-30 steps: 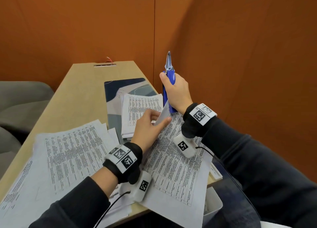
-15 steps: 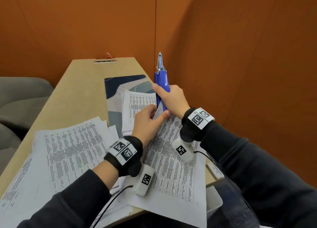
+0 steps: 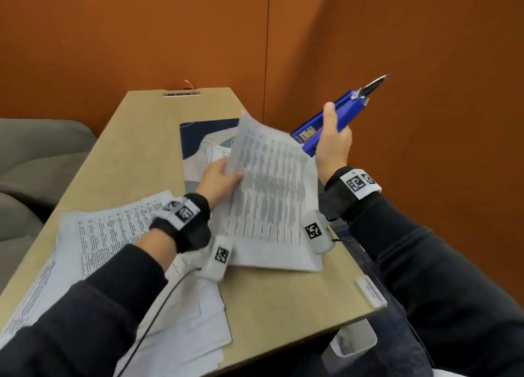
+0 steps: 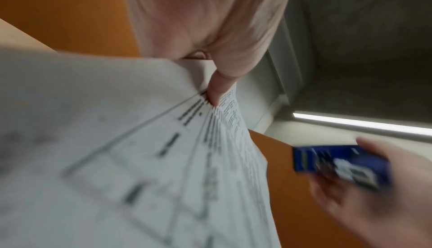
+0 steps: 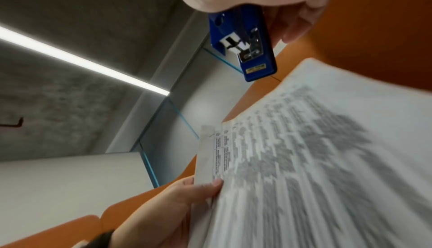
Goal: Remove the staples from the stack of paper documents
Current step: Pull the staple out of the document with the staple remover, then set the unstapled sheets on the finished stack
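Observation:
My left hand (image 3: pixel 219 178) pinches the left edge of a printed paper document (image 3: pixel 269 195) and lifts it off the table, tilted and blurred with motion. In the left wrist view the thumb (image 4: pixel 217 89) presses on the fanned sheets (image 4: pixel 140 150). My right hand (image 3: pixel 333 141) grips a blue staple remover (image 3: pixel 337 116) raised to the right of the document, its metal tip (image 3: pixel 374 86) pointing up and right. The right wrist view shows the remover's rear end (image 5: pixel 245 45) under my palm, with the document (image 5: pixel 315 159) below it. No staple shows.
Loose printed sheets (image 3: pixel 113 235) spread over the table's near left. A smaller paper pile (image 3: pixel 219 152) lies on a dark blue mat (image 3: pixel 198 133) at the middle. Orange walls (image 3: pixel 425 93) close in at back and right. A grey seat (image 3: pixel 34 155) stands to the left. A white bin (image 3: pixel 354 340) hangs below the front edge.
The left hand has lifted the document off the table and swung it up. The right hand with the staple remover has moved right and tilted away from the paper corner.

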`<state>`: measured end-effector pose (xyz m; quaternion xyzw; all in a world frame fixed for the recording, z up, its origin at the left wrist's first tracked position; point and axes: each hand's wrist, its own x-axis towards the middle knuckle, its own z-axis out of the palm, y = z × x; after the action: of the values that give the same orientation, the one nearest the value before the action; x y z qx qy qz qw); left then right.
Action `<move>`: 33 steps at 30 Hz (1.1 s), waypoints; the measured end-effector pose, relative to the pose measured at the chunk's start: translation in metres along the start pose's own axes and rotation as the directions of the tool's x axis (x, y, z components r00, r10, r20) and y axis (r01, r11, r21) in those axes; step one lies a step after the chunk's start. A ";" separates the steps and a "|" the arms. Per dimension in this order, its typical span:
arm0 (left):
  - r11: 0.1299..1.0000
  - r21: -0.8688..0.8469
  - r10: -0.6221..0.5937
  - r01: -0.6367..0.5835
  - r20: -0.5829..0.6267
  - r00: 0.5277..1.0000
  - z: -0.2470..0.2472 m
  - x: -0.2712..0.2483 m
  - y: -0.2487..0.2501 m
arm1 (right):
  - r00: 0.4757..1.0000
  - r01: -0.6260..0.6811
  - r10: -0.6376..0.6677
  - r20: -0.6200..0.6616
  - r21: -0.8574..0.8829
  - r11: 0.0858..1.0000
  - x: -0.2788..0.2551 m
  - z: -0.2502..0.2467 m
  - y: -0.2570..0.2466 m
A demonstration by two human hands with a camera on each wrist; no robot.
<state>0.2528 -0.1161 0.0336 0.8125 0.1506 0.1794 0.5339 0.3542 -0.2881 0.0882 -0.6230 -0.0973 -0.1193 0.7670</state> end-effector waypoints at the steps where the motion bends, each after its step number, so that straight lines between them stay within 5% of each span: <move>1: 1.000 -0.026 0.000 -0.001 -0.038 0.999 -0.008 0.016 0.003 | 0.999 -0.030 0.031 -0.016 0.028 0.999 0.004 -0.002 0.002; 7: 0.995 0.025 -0.092 0.095 -0.117 0.989 -0.029 0.084 0.005 | 0.972 -0.234 0.234 0.029 0.027 0.972 0.006 -0.006 0.026; 13: 0.949 -0.026 -0.313 0.315 -0.214 0.925 -0.062 0.068 -0.052 | 0.887 -0.420 0.416 0.202 -0.023 0.907 -0.022 0.020 0.056; 16: 0.912 -0.076 -0.406 0.403 -0.310 0.860 -0.104 0.027 -0.081 | 0.779 -0.549 0.508 0.368 0.008 0.836 -0.055 0.050 0.068; 21: 0.810 -0.009 -0.492 0.586 -0.552 0.673 -0.181 -0.041 -0.138 | 0.523 -0.692 0.567 0.636 -0.071 0.718 -0.130 0.103 0.081; 24: 0.824 -0.042 -0.509 0.566 -0.494 0.705 -0.194 -0.064 -0.150 | 0.437 -0.689 0.603 0.668 -0.183 0.702 -0.155 0.120 0.092; 27: 0.847 -0.032 -0.454 0.531 -0.565 0.689 -0.200 -0.076 -0.155 | 0.386 -0.665 0.606 0.695 -0.246 0.705 -0.163 0.121 0.102; 33: 0.950 0.131 -0.131 0.283 -0.656 0.743 -0.192 -0.085 -0.148 | 0.418 -0.682 0.586 0.694 -0.186 0.707 -0.164 0.114 0.109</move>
<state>0.0822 0.0602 -0.0439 0.7346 0.4322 0.3667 0.3730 0.2310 -0.1447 -0.0392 -0.5581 -0.1491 0.4353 0.6905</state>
